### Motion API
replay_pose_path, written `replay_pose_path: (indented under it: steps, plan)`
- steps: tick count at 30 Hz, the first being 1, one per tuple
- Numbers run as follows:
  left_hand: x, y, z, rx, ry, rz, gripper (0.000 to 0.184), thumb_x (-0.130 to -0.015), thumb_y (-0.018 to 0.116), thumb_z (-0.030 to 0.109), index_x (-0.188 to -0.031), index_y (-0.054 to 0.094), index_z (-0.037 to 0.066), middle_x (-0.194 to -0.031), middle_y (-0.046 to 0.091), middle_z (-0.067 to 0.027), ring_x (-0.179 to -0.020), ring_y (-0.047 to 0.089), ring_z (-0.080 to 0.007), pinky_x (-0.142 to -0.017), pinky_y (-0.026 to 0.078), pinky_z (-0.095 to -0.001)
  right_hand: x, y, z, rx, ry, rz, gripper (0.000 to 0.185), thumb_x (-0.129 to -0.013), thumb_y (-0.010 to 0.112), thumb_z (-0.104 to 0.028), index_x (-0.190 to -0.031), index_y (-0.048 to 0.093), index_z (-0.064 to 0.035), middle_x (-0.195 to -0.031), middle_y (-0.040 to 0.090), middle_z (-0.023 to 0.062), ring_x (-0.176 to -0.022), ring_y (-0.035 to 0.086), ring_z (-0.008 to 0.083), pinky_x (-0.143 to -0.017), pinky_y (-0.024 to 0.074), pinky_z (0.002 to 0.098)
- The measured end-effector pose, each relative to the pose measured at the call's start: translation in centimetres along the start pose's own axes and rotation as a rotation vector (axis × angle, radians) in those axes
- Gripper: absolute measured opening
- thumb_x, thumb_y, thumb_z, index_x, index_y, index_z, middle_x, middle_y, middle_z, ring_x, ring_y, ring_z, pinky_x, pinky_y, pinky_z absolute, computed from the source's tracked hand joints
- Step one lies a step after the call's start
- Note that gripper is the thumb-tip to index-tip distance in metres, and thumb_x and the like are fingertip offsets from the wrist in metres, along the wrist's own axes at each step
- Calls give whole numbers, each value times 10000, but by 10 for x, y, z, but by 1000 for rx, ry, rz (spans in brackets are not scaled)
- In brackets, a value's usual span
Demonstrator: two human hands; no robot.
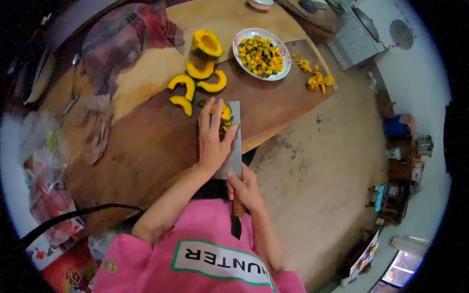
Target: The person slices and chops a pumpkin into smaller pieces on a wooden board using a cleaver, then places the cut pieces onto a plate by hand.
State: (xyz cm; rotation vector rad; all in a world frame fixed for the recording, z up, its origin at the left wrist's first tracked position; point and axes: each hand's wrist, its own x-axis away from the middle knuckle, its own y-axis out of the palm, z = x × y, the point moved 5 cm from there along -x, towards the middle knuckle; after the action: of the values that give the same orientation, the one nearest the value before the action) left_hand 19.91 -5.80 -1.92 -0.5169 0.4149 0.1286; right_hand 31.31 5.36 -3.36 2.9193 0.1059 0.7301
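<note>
My right hand [244, 188] is wrapped around the wooden handle [238, 208] of a cleaver, whose broad steel blade [235, 151] points away from me at the table's near edge. My left hand [214, 144] has its fingers stretched out and apart, lying over cut pumpkin pieces [226, 116] beside the blade. Its thumb touches the blade or is just above it; the fingers partly hide the pieces. Beyond it lie several curved pumpkin slices [213, 83] and a larger hollowed pumpkin chunk [207, 43]. An oval plate [238, 41] holds diced pumpkin [261, 56].
Scooped-out pumpkin pulp [320, 81] lies by the right edge of the wooden table [146, 141]. A crumpled dark red cloth [122, 41] covers the back left. Plastic bags [49, 190] hang at the left. A white bowl [260, 4] stands at the far edge.
</note>
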Motion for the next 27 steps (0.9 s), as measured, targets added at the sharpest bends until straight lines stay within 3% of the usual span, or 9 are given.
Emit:
replay_pose_path:
  steps: [3, 12, 15, 16, 18, 19, 20, 23, 27]
  plan:
    - [-28, 17, 15, 52, 61, 16, 639, -873, 701, 166, -1449, 455, 42, -1441, 427, -246, -1326, 425, -424, -1115, 346, -480, -8, -15, -21, 30, -55, 52, 105, -1010, 541, -122, -1066, 516, -36, -653, 526, 2, -486, 487, 89, -451, 439, 260]
    - [-158, 80, 53, 231, 279, 177, 371, -903, 662, 148, -1257, 634, 39, -1265, 561, -252, -1192, 533, -429, -1032, 421, -456, -65, -67, -115, 96, -225, 250, 122, -983, 551, -119, -1036, 518, -15, -622, 512, 14, -476, 490, 94, -432, 433, 256]
    - [-199, 110, 28, 222, 213, 202, 287, -912, 647, 151, -1166, 671, 19, -1210, 601, -241, -1150, 561, -423, -997, 441, -450, -75, -73, -135, 98, -242, 302, 120, -977, 555, -120, -1028, 527, -15, -620, 513, 12, -471, 490, 97, -439, 434, 256]
    - [-210, 116, 20, 181, 203, 212, 232, -915, 643, 155, -1091, 696, 14, -1116, 659, -210, -1092, 603, -398, -955, 465, -444, -76, -74, -139, 102, -247, 321, 120, -975, 558, -121, -1025, 531, -16, -618, 513, 12, -469, 491, 98, -442, 435, 256]
    - [-225, 124, 3, 221, 236, 168, 228, -915, 647, 159, -1083, 700, 15, -1071, 679, -196, -1054, 621, -390, -944, 474, -440, -69, -75, -141, 76, -242, 360, 130, -970, 569, -130, -1016, 535, -13, -614, 513, 14, -465, 490, 100, -447, 435, 257]
    - [-228, 122, -3, 237, 248, 142, 226, -915, 649, 161, -1079, 701, 15, -1048, 688, -189, -1035, 629, -386, -939, 479, -438, -64, -77, -139, 59, -232, 378, 135, -968, 575, -135, -1011, 537, -12, -612, 513, 15, -463, 489, 100, -450, 434, 257]
    - [-229, 114, -6, 211, 328, 217, 217, -918, 649, 143, -1086, 703, 15, -996, 712, -157, -994, 661, -325, -925, 495, -399, -58, -80, -135, 71, -216, 366, 142, -972, 578, -142, -1024, 537, -16, -622, 516, 11, -472, 491, 97, -446, 442, 257]
    - [-221, 64, -26, 468, 3, -112, 203, -927, 638, 117, -1086, 707, 10, -1026, 715, -127, -1004, 669, -259, -913, 504, -346, -26, -83, -102, 63, -117, 353, 155, -981, 586, -158, -1043, 540, -24, -635, 524, 4, -486, 494, 88, -439, 455, 256]
    - [-176, -17, -41, 194, 82, -229, 200, -927, 631, 80, -1099, 704, 13, -1052, 703, -104, -1021, 665, -222, -925, 504, -313, 2, -82, -53, 44, -17, 285, 145, -972, 603, -155, -994, 557, -19, -611, 522, 14, -472, 492, 96, -441, 440, 256]
